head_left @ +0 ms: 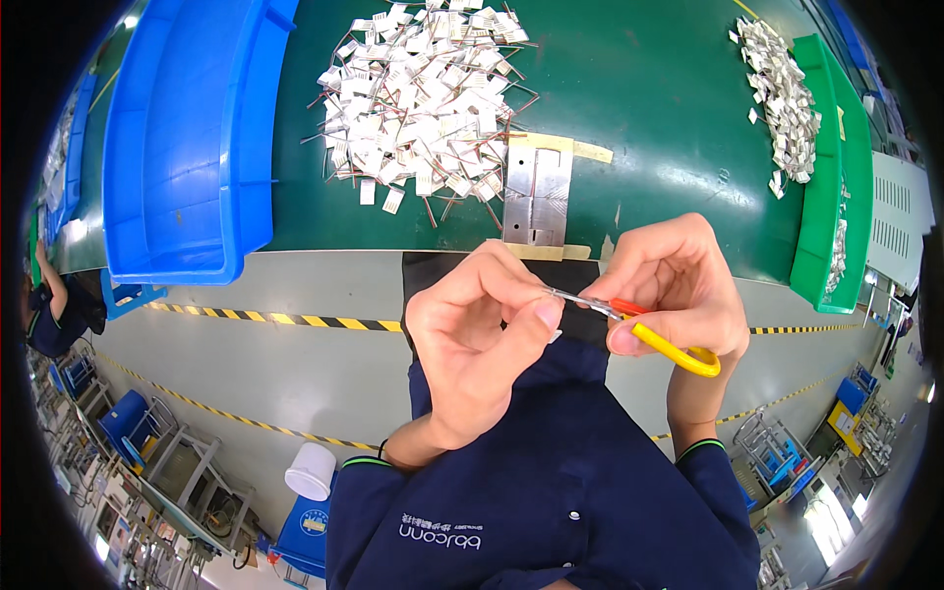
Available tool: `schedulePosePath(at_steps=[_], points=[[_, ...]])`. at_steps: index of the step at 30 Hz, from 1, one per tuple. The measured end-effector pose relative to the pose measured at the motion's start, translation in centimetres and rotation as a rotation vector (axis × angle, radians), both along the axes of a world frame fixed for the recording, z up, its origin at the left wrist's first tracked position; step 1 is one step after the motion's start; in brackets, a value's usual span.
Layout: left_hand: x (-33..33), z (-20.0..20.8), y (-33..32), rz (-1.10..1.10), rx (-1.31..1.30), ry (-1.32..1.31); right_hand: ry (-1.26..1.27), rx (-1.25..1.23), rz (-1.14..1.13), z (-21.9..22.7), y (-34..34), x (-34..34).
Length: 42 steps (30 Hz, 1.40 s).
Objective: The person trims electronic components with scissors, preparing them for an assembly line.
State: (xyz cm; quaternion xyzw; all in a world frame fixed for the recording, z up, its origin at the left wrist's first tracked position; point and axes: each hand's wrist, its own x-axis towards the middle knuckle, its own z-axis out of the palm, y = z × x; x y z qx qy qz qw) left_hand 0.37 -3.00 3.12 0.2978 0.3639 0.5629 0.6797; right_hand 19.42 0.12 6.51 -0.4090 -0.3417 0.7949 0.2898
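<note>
My right hand grips a pair of small scissors with yellow-and-red handles, a yellow loop hanging below the fingers. Their metal blades point left, to the fingertips of my left hand. That hand is closed in a pinch of thumb and forefinger; a bit of something white shows under the thumb, the rest hidden. Both hands are in front of the bench's near edge. Beyond them a metal plate fixture with a slot is taped to the green bench top, beside a heap of white flat pieces with dark and red wires.
On the left of the bench stands a blue plastic bin. At the right, a second pile of small white pieces lies against a green bin. Behind me are a blue stool with a white bucket, and another person at far left.
</note>
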Motion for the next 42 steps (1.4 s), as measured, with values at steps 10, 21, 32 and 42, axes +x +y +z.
schedulePosePath(at_steps=[10,21,32,42], points=[[-0.1,-0.2,0.2,-0.015,0.017,0.036,0.009,-0.023,-0.005,0.1,0.0,0.3],[-0.1,-0.7,0.0,0.004,-0.006,0.045,0.186,0.078,-0.170,0.1,-0.1,0.7],[-1.6,-0.8,1.8,0.114,0.022,0.176,-0.022,0.082,-0.356,-2.1,-0.6,0.4],[-1.0,0.2,6.7,0.402,0.514,1.244,-0.008,0.053,-0.394,-2.8,-1.3,0.5]])
